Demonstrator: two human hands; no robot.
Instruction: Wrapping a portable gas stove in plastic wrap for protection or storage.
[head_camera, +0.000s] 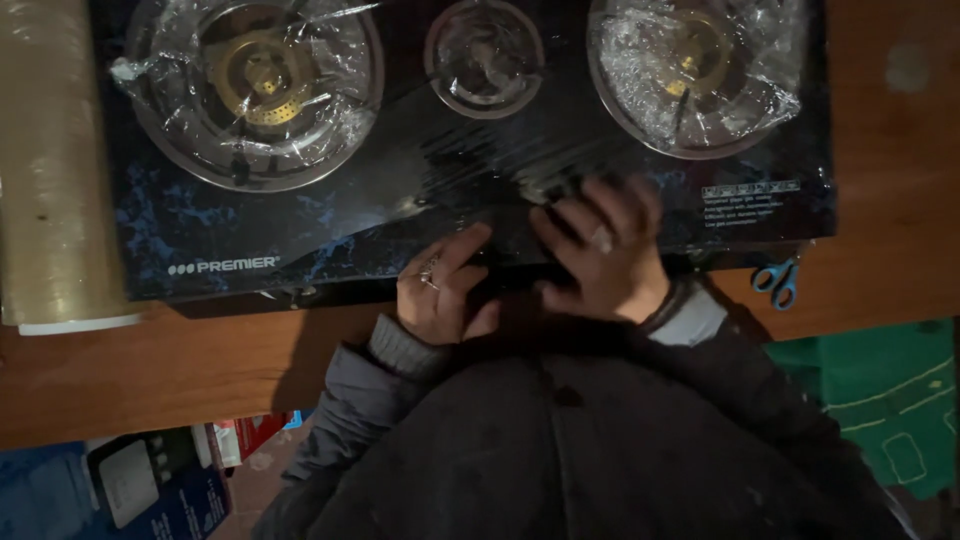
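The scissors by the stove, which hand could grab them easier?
Probably the right hand. The blue-handled scissors lie on the wooden table just off the stove's right front corner, on that hand's side. The left hand rests at the stove's front edge, farther away.

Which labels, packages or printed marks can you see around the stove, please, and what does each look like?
Logo: white mark on the stove's near left glass edge.
Sticker: small pale rectangle beside the right hand.
Boxes: blue, with a red one, under the table's left edge.
Left hand touches none.
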